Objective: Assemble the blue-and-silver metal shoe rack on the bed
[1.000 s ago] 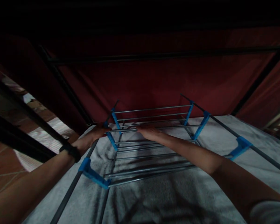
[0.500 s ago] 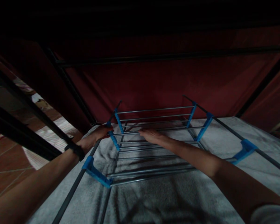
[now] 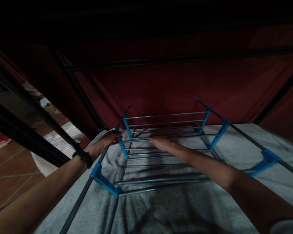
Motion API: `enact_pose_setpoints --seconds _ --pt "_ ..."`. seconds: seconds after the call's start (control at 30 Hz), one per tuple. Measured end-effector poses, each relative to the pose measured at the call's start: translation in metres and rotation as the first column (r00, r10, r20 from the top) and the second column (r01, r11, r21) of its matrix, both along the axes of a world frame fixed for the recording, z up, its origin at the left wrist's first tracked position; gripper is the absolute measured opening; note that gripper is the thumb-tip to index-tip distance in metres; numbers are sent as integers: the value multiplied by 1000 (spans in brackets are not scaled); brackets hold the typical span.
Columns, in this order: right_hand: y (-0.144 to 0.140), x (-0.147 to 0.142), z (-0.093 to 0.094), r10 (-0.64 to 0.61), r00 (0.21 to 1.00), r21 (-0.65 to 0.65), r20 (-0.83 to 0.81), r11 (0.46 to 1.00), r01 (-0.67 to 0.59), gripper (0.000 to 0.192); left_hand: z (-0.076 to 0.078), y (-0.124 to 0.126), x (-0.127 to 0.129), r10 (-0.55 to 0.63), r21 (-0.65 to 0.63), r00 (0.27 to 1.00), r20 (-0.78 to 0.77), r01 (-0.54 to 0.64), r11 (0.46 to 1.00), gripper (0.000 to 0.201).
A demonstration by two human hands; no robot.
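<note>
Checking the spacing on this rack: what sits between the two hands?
In the head view, a blue bracket and thin metal rods lie between left hand and right hand.

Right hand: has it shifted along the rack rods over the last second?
No. The right hand lies on the same rods of the rack, left of centre; only the view shifted.

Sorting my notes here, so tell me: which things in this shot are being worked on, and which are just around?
In hand: left hand on metal rack; right hand on its rails.

Just around: grey towel, red fabric, black wristband, tiled floor.
</note>
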State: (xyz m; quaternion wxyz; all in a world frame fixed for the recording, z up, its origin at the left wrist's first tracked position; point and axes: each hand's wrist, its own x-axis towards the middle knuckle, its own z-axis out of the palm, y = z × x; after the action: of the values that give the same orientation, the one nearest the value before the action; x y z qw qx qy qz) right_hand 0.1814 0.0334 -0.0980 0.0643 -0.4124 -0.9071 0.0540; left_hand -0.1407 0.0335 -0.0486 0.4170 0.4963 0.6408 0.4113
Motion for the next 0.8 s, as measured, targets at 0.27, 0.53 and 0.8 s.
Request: enact_pose_setpoints --seconds 0.27,0.53,0.8 --pt "-1 0 -1 7 1000 46 5 999 -8 30 -3 3 -2 26 -22 999 34 -25 999 48" --pt "0 1 -1 21 1000 44 7 999 -21 29 11 -3 9 69 -82 998 0 -69 994 42" --pt "0 2 0 25 1000 38 -17 999 -24 28 16 -11 15 88 -53 996 16 -87 995 30"
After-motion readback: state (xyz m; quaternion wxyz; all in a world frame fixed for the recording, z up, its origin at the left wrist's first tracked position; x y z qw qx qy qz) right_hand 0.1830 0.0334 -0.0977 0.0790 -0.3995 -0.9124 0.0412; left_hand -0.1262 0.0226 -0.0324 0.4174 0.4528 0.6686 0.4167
